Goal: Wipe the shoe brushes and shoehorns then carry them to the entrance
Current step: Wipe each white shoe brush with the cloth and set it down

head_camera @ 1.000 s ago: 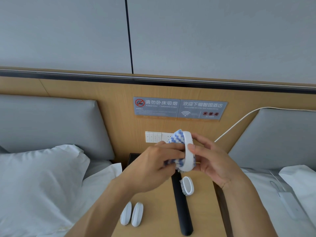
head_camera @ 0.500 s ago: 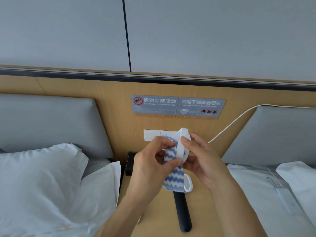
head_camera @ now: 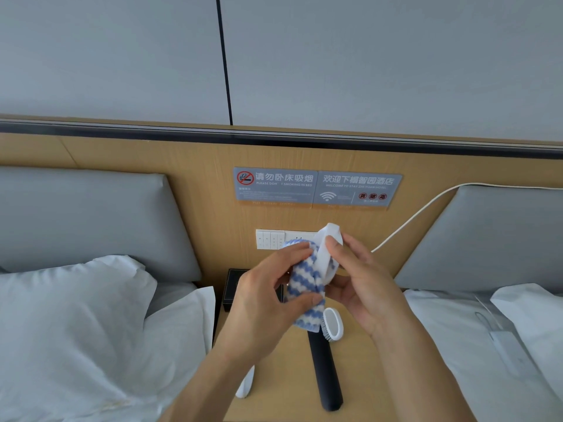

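My left hand (head_camera: 262, 303) pinches the blue-and-white cloth (head_camera: 304, 287) between thumb and curled fingers, pressing it against the white shoe brush (head_camera: 327, 254) that my right hand (head_camera: 362, 287) grips upright above the nightstand (head_camera: 365, 376). A second brush (head_camera: 332, 325) lies near the back edge, touching the black shoehorn (head_camera: 324, 373). By the left edge, something white (head_camera: 246, 383), perhaps another brush, shows beneath my forearm.

Both forearms enter from the bottom edge bare, with no sleeve showing up to where the picture cuts them off. The left hand (head_camera: 268, 303) and the right hand (head_camera: 362, 287) are ungloved. The visible fingers and wrists carry no ring, watch or band. Fingernails are short and unpainted.
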Tool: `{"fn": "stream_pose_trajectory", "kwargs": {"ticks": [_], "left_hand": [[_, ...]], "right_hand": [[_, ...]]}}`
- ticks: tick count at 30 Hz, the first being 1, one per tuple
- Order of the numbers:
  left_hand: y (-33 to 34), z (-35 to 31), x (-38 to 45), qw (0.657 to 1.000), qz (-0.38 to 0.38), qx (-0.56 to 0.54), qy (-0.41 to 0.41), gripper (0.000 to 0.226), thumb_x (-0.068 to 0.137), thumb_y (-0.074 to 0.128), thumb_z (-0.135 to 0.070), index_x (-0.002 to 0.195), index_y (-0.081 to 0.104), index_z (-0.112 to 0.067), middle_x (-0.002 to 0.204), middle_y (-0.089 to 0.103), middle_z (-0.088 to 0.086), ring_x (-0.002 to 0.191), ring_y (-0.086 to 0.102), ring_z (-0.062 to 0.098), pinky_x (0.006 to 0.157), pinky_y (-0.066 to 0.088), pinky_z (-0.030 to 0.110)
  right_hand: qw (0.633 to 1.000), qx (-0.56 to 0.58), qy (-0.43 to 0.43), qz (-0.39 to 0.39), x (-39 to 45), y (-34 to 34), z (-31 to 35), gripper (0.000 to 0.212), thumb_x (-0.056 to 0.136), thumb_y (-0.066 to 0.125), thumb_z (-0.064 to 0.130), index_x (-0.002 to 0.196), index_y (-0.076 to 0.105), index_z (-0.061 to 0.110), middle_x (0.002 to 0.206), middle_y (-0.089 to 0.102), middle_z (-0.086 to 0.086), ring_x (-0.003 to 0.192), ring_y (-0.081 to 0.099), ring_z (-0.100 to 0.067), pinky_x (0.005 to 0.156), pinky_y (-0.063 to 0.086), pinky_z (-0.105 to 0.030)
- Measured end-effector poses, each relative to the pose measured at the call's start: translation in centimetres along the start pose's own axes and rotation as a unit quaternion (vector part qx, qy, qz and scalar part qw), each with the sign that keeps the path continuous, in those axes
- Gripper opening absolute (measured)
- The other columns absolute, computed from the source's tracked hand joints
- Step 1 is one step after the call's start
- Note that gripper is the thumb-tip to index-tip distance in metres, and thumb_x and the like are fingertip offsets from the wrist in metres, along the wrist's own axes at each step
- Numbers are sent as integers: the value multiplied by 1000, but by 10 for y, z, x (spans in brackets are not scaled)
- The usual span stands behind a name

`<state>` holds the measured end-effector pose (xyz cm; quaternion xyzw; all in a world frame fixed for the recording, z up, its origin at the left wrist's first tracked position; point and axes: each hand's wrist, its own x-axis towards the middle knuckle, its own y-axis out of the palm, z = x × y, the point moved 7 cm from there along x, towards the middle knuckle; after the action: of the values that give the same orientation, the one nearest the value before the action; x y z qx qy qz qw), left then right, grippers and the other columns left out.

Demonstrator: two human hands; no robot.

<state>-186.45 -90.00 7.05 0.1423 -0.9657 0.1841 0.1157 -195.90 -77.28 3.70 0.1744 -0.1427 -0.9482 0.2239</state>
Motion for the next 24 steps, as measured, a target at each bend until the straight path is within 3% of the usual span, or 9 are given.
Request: {"fn": "stream_pose_trajectory", "kwargs": {"ticks": [4,8,16,18,21,24], "left_hand": [[1,-1,2,999,22,37,29,68,72,86,-16,133,59,-31,135,53,-29,127,50,-4,96,50,18],[-4,1,4,998,-39,40,37,56,76,83,-10,124,66,-30,122,63,-25,115,59,-4,94,51,17],[-12,5,10,999,-45,-10,5,41,79,81,-14,111,70,-38,101,72,-18,93,70,7,78,58,27],[-15,4,11,999,-43,-12,2,39,78,81,-17,108,70,-40,98,73,-17,90,71,8,75,58,24],[-21,5,12,999,-46,-24,-5,38,78,82,-15,106,71,-37,97,73,-16,86,71,6,69,55,15],[-23,7,11,998,-42,-38,-14,38,77,82,-11,107,72,-33,96,74,-16,86,71,3,67,54,12]], "right_hand": [[1000,9,10,8,0,-1,-3,61,78,77,42,129,62,15,116,72,-18,98,73,-31,81,60,-45],[1000,20,14,10,-1,5,-8,60,75,78,40,127,62,14,109,75,-17,91,74,-29,71,61,-39],[1000,-14,-20,3,-3,12,-8,69,66,81,44,129,61,27,110,75,-15,99,74,-32,81,61,-46],[1000,-5,-18,17,-3,12,-8,61,76,77,41,132,59,27,114,74,-15,103,72,-32,84,60,-47],[997,54,5,46,-3,13,-7,36,101,55,30,135,59,22,117,72,-17,97,72,-32,86,59,-49],[998,52,6,38,-1,8,-10,36,104,47,12,136,59,26,114,74,-18,91,74,-32,78,61,-46]]}}
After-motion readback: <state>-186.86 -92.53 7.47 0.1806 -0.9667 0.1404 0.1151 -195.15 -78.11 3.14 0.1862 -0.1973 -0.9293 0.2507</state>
